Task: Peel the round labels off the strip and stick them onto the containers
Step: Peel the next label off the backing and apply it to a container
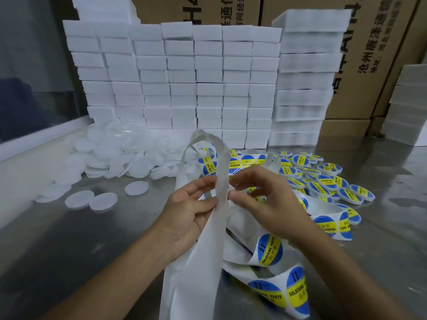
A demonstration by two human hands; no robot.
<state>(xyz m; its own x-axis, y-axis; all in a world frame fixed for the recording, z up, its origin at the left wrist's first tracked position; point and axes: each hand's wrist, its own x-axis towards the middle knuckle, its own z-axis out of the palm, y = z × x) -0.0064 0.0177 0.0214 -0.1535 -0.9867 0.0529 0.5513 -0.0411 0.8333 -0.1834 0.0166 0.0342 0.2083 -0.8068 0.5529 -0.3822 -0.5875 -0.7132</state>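
The white strip [219, 204] is pinched by the left hand [191, 211] and the right hand [265, 202]. Labelled containers [328, 181] are piled right of the strip, unlabelled ones [111, 155] to its left on the tabletop [69, 245].

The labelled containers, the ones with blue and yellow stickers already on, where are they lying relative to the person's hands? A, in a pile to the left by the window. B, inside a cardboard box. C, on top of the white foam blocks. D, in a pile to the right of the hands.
D: the labelled containers lie heaped on the metal table, right of the right hand; the left pile is unlabelled white discs.
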